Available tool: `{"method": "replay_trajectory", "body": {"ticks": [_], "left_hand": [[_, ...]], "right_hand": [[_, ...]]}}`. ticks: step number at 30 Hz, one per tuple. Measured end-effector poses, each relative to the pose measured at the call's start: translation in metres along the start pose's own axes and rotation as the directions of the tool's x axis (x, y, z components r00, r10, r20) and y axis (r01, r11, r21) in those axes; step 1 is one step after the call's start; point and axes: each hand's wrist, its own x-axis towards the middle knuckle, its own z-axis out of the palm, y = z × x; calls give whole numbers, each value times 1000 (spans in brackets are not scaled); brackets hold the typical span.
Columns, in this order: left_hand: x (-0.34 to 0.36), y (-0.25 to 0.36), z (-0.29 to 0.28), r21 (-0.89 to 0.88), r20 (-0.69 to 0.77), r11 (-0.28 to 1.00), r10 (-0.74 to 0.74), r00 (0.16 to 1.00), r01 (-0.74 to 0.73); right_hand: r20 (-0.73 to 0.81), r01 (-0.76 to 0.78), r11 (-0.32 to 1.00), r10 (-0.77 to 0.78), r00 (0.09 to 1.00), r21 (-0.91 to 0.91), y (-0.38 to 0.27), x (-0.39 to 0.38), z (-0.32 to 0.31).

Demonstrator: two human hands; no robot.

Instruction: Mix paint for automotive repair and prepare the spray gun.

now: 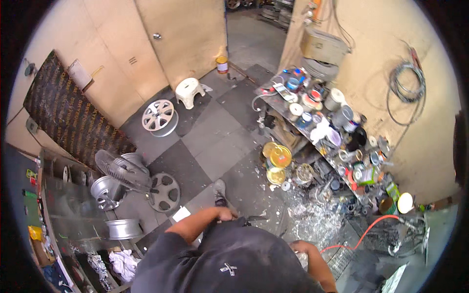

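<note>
My left hand [225,214] is in front of my dark shirt, its fingers curled in. Just right of it a thin dark piece [254,218] sticks out; whether the hand holds it is hidden. My right hand [299,247] is low by my right side, bent around a pale greyish thing [303,260] that my shirt partly covers. A shoe [220,190] shows on the floor beyond my left hand.
Right, a crowded bench [278,103] bears cans, cups and a phone. Yellow-lidded tins [280,156] stand below, near a red hose [371,228]. Left are a pedestal fan [122,171] and several wheel rims [124,229]. A white stool [189,92] and another rim [159,117] stand farther off.
</note>
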Motion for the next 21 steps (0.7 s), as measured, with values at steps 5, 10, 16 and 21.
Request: {"method": "replay_trajectory", "body": {"ticks": [5, 10, 16, 21], "left_hand": [[-39, -174, 41, -263, -388, 910, 204, 899, -320], [-126, -194, -41, -326, -242, 945, -51, 969, -32], [-195, -209, -138, -225, -342, 891, -452, 824, 395], [-200, -199, -252, -224, -452, 924, -380, 807, 310]], "right_hand": [[-173, -76, 918, 9, 985, -389, -129, 89, -12], [121, 337, 716, -336, 934, -612, -293, 167, 27], [26, 572, 746, -601, 799, -341, -543, 125, 42], [-25, 577, 679, -657, 753, -455, -615, 127, -9]]}}
